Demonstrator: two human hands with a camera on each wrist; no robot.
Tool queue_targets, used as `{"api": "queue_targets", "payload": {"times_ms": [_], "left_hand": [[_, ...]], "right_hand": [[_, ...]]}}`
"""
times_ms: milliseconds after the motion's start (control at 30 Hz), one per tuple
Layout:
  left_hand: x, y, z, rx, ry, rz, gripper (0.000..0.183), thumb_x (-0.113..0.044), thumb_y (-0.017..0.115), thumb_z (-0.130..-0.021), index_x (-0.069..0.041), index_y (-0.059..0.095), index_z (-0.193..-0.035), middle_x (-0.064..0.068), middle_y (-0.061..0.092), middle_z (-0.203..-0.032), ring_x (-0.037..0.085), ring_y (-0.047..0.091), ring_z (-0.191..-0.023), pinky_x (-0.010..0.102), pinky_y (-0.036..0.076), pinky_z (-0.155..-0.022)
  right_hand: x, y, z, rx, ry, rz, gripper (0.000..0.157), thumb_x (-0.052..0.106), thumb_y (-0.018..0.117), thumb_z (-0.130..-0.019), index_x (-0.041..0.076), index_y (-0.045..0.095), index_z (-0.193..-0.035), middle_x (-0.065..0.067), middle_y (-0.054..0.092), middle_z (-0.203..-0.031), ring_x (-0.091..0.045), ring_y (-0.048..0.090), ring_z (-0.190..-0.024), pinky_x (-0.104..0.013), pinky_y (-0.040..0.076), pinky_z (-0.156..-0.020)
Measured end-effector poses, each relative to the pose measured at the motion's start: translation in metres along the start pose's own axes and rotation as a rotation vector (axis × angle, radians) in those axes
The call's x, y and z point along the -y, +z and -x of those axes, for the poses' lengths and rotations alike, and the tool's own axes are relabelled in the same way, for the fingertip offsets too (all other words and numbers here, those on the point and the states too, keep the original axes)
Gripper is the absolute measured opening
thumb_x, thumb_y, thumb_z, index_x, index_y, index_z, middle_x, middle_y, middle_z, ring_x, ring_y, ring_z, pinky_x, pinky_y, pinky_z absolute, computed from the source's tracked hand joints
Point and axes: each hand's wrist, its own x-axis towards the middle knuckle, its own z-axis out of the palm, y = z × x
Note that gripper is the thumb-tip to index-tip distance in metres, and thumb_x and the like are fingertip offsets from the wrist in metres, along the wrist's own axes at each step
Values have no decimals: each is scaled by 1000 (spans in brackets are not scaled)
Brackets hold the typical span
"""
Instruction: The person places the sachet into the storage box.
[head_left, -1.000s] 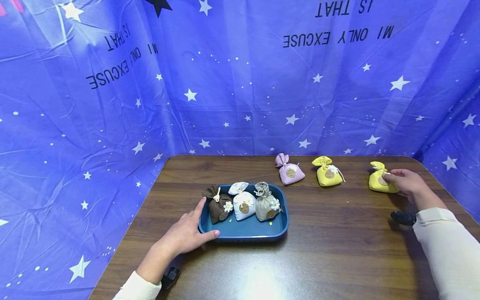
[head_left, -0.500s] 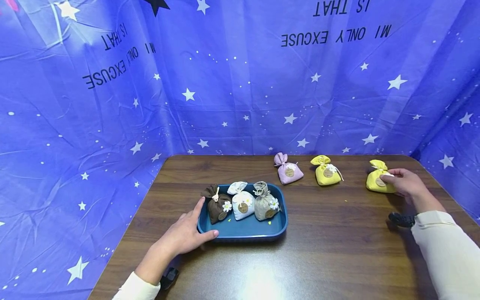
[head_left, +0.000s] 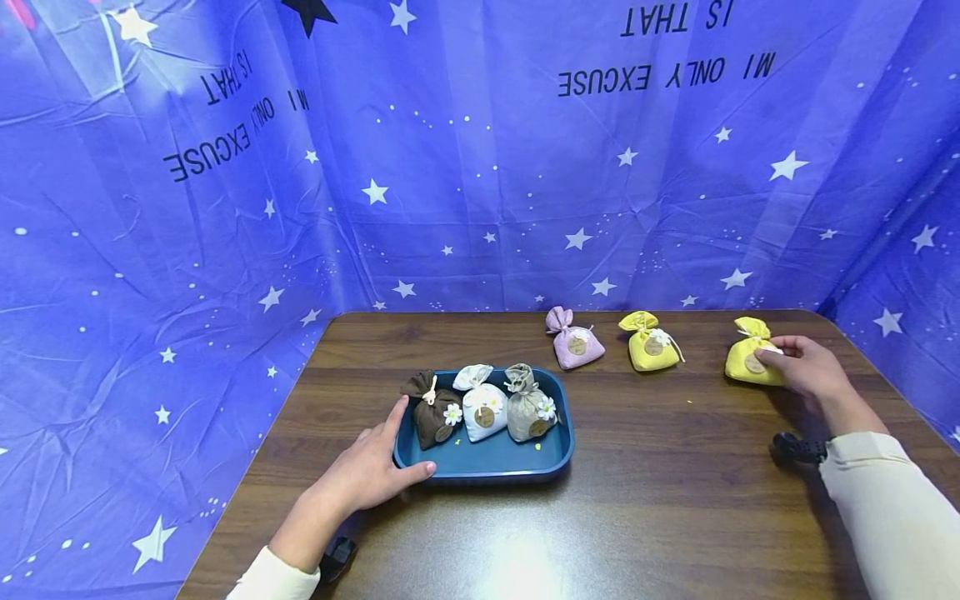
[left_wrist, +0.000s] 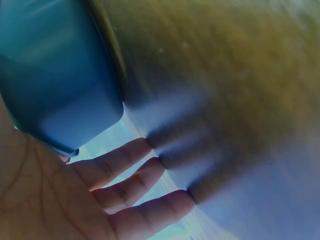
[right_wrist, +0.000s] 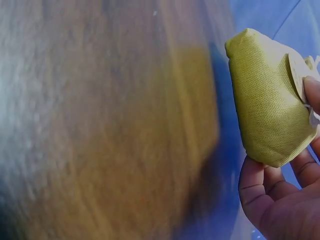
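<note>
Touching the left end of the blue tray [head_left: 491,476], the left hand [head_left: 363,471] lies with fingers spread; brown pouch [head_left: 433,422], white pouch [head_left: 480,408] and grey pouch [head_left: 528,412] lie in the tray; pink pouch [head_left: 576,345] and first yellow pouch [head_left: 649,348] rest on the table [head_left: 660,467]; second yellow pouch [head_left: 748,360], near the far right corner, is pinched by the right hand [head_left: 813,372].

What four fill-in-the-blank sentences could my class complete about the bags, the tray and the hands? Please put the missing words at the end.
1. The bag gripped by the right hand is coloured ____.
2. The blue tray contains exactly ____ bags.
3. Inside the tray, the ____ bag lies between the brown bag and the grey bag.
4. The hand touching the tray is the ____ one.

Missing words: yellow; three; white; left.
</note>
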Motion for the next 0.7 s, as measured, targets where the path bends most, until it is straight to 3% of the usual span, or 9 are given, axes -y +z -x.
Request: {"api": "queue_targets", "payload": {"times_ms": [400,700], "left_hand": [[-1,-1,0,-7,9,-2,112,-69,67,-80,-18,10,-161,28,46,-144,45,42,-133,61,38,-102],[0,0,-2,-1,3,-9,111,-69,67,-80,-19,10,-161,28,46,-145,45,42,-133,60,38,-102]], "right_hand": [[23,15,4,-23,-75,-30,46,24,64,-97,-13,49,-121,21,53,-81,4,50,-73,-16,45,-61],[47,32,14,7,-114,-122,38,17,66,-96,-11,50,-116,20,56,-83,4,52,-75,-15,46,-62]]}}
